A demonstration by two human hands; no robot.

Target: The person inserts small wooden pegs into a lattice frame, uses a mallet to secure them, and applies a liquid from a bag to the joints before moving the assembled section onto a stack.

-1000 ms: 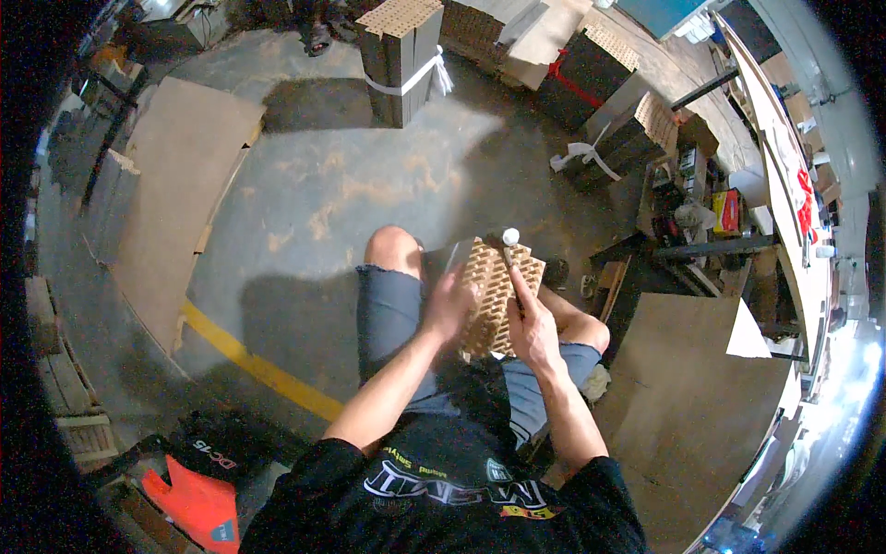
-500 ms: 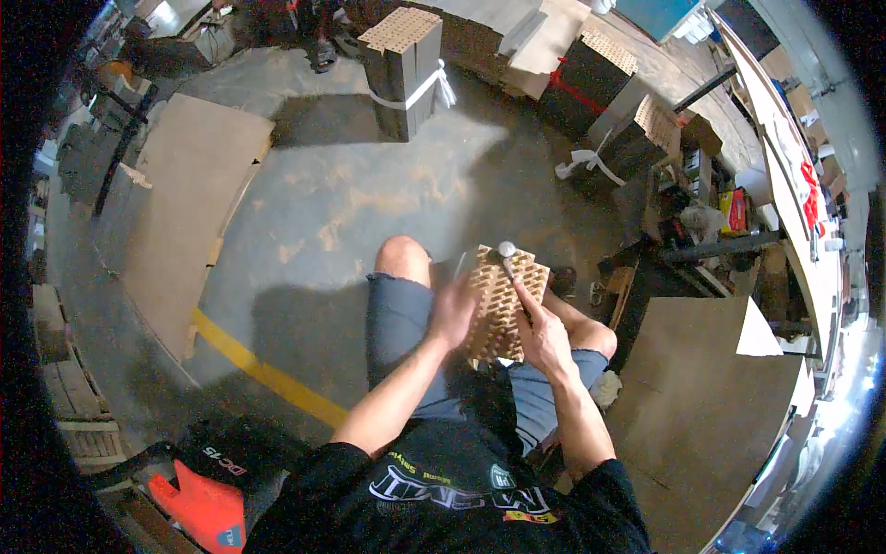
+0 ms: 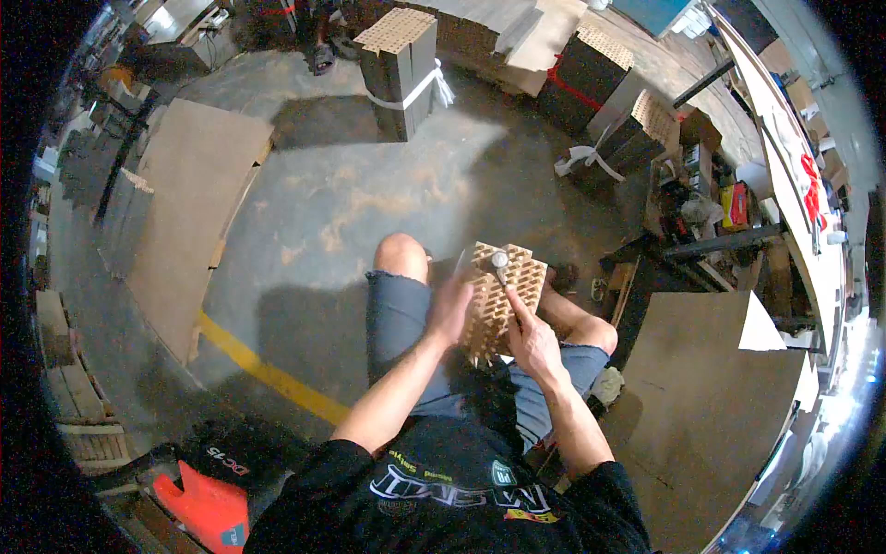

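Between my knees stands a block of stacked pieces (image 3: 529, 288) with a pale tan, slotted top face. My right hand (image 3: 537, 349) is closed around the handle of a hammer, index finger stretched along it. The hammer's rounded metal head (image 3: 499, 260) is over the far part of the slotted face; whether it touches cannot be made out. Against the block's left side, my left hand (image 3: 450, 312) grips the edge, its thumb near the top. Its fingers are partly hidden and slightly blurred.
Ahead stands a similar dark-sided bundle (image 3: 400, 74) tied with a white strip. Further bundles (image 3: 591, 78) stand at the far right. A brown board (image 3: 198, 175) lies left, another large brown sheet (image 3: 701, 388) right. A red-orange machine part (image 3: 203, 503) is at lower left.
The hammer head has moved slightly left and nearer to me, over the slotted face. My right hand has shifted a little left with it. The left hand stays at the block's side.
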